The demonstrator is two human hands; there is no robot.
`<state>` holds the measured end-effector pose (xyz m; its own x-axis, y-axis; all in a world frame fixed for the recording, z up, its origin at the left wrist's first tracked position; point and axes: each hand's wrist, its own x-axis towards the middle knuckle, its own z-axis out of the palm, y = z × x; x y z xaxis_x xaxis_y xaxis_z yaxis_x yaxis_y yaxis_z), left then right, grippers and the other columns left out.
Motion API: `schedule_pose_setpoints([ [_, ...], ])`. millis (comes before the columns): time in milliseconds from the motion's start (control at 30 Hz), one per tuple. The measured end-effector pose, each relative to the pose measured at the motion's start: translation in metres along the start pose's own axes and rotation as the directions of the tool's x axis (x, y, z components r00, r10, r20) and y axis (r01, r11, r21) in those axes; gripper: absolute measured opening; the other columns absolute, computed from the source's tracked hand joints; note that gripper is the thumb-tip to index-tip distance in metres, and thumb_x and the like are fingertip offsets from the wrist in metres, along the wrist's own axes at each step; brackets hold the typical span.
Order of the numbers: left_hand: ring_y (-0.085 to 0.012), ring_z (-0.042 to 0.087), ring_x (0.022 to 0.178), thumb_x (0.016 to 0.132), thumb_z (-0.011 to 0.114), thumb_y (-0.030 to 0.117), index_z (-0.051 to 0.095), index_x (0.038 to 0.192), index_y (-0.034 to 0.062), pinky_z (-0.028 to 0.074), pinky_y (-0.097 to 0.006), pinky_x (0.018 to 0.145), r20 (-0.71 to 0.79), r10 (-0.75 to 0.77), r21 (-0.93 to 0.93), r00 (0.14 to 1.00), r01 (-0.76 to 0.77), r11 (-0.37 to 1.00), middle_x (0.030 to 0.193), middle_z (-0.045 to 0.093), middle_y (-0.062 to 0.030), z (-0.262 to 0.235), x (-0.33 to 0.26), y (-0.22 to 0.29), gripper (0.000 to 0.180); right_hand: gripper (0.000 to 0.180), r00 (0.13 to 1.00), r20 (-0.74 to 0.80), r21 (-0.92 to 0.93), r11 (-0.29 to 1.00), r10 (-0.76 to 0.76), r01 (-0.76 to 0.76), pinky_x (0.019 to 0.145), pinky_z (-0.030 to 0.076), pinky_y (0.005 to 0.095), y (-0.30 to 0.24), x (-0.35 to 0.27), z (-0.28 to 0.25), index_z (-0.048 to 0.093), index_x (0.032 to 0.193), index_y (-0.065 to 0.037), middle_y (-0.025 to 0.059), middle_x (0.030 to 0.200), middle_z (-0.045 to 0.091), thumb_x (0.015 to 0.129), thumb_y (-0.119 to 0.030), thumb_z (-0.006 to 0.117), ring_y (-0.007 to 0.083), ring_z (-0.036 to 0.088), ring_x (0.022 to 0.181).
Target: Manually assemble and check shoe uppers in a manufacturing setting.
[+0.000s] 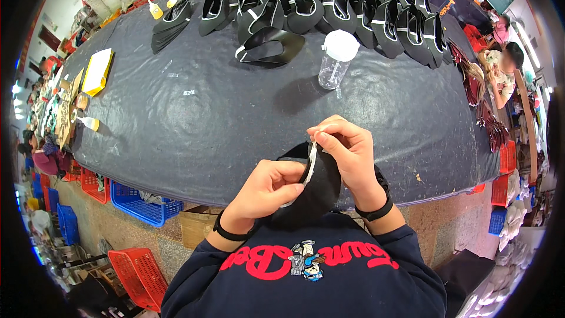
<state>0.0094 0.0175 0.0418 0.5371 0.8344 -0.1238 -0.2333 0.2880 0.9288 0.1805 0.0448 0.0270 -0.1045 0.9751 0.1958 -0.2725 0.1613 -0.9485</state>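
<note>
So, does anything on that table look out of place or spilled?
One white-edged black piece lies flat in front of the standing cluster of black pieces, so it looks out of line. The clear bottle with a white lid seems odd beside workpieces. No spill shows.

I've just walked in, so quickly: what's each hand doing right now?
Left hand: closed, holding the black piece at its edge.
Right hand: closed, pinching the white strip.
</note>
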Motion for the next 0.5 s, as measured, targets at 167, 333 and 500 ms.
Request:
schedule_pose_setpoints([
  [167, 0.0009, 0.038, 0.059, 0.087, 0.052, 0.004, 0.059, 0.079, -0.0027, 0.028, -0.019, 0.048, -0.052, 0.039, 0.138, 0.998, -0.031, 0.99, 0.065, 0.047, 0.0061, -0.0043, -0.0005, -0.0112, 0.012, 0.006, 1.0, 0.002, -0.017, 1.0, -0.024, 0.024, 0.073, 0.046, 0.0227, -0.0004, -0.0002, 0.0038, 0.064, 0.088, 0.003, 0.0083, 0.091, 0.062, 0.084, 0.001, 0.06, 0.0124, 0.06, 0.084],
  [333, 0.0007, 0.038, 0.059, 0.087, 0.052, 0.003, 0.059, 0.083, -0.0032, 0.028, -0.019, 0.048, 0.004, 0.052, 0.056, 0.999, -0.053, 0.997, 0.066, 0.047, 0.0066, -0.0031, -0.0005, -0.0081, 0.011, 0.006, 1.0, 0.003, -0.006, 1.0, -0.001, 0.001, 0.072, 0.047, 0.0226, -0.0011, 0.0, 0.0034, 0.063, 0.088, 0.003, 0.0083, 0.09, 0.062, 0.084, 0.001, 0.059, 0.0128, 0.06, 0.084],
  [500, 0.0006, 0.038, 0.06, 0.087, 0.052, 0.003, 0.06, 0.089, -0.0038, 0.029, -0.019, 0.049, 0.039, 0.046, -0.067, 0.998, -0.044, 0.997, 0.068, 0.046, 0.0069, -0.003, -0.0034, -0.0029, 0.01, 0.005, 1.0, 0.011, 0.046, 0.999, -0.001, 0.001, 0.073, 0.047, 0.0231, 0.0014, 0.0003, 0.0019, 0.063, 0.087, 0.003, 0.0084, 0.09, 0.062, 0.085, 0.001, 0.059, 0.0129, 0.06, 0.085],
])
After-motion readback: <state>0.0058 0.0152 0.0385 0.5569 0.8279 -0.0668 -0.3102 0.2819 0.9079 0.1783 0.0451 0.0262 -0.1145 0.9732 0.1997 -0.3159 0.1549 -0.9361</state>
